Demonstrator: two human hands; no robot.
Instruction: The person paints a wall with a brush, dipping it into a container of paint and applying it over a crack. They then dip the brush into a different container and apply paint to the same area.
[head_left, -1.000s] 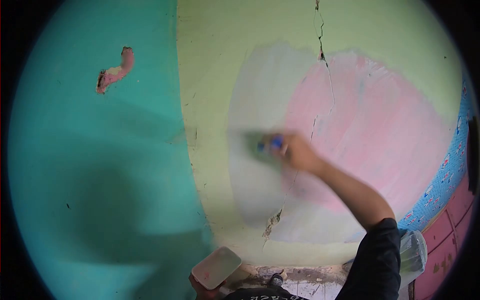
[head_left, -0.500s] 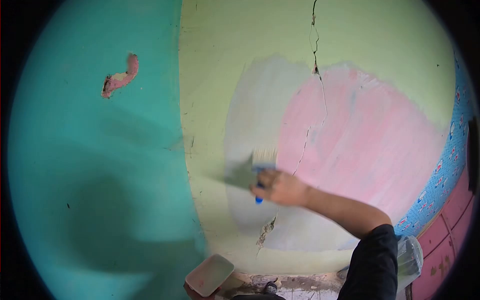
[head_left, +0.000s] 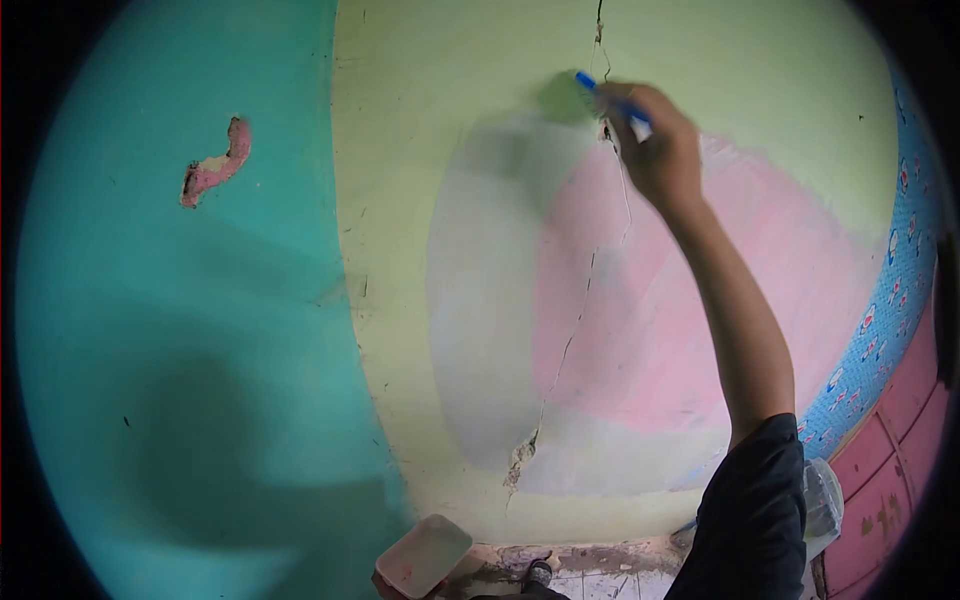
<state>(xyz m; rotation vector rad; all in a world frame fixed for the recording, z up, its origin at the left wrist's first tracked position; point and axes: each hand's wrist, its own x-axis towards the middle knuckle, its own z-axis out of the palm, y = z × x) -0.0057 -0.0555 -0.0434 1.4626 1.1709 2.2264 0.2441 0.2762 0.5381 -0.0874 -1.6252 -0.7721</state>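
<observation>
My right hand is closed around the blue handle of a paintbrush, high on the pale green wall near the crack. The bristles are hidden or blurred by motion. Below it lies the painted patch, pink on the right and pale grey on the left. At the bottom, my left hand holds a shallow plastic container with a little pink at its bottom; only part of the hand shows.
A turquoise wall with a chipped pink spot is on the left. Blue patterned covering and a pink door-like panel stand right. A clear plastic tub sits low right, beside white floor tiles.
My right hand has swept the brush up from the middle of the grey area to the upper wall. My left hand still holds the container, and the view has shifted slightly.
</observation>
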